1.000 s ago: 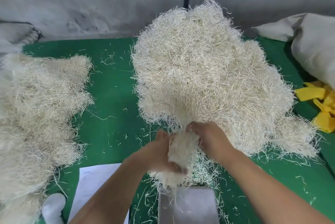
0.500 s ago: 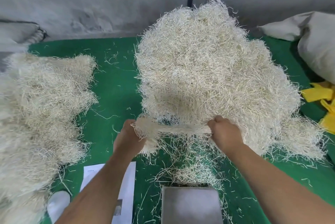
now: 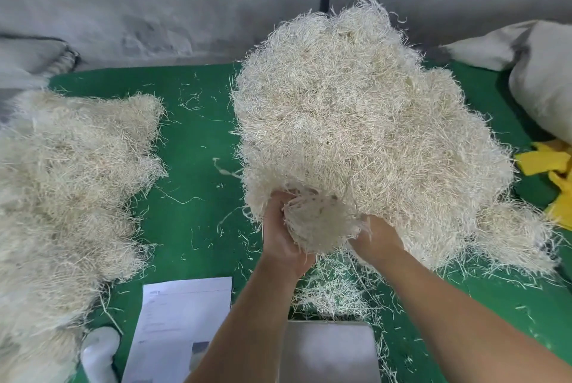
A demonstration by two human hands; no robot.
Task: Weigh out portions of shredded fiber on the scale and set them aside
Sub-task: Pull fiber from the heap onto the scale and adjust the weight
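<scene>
A big mound of pale shredded fiber (image 3: 365, 122) covers the middle and right of the green table (image 3: 198, 141). At its near edge, both hands cup a rounded clump of fiber (image 3: 318, 224) that still touches the mound. My left hand (image 3: 280, 240) curls round the clump's left side. My right hand (image 3: 376, 238) curls round its right side, fingers partly buried in fiber. The steel scale pan (image 3: 329, 351) lies bare at the bottom, below the hands. A second heap of fiber (image 3: 68, 196) fills the left side.
A white printed sheet (image 3: 179, 320) lies left of the scale pan, with a white object (image 3: 99, 351) beside it. Loose strands (image 3: 334, 289) litter the cloth before the pan. Yellow pieces (image 3: 551, 172) and a grey sack (image 3: 544, 85) sit at the right edge.
The hands had stretched a strand of fiber apart between them; they have now come together at the mound's edge and cup a rounded clump.
</scene>
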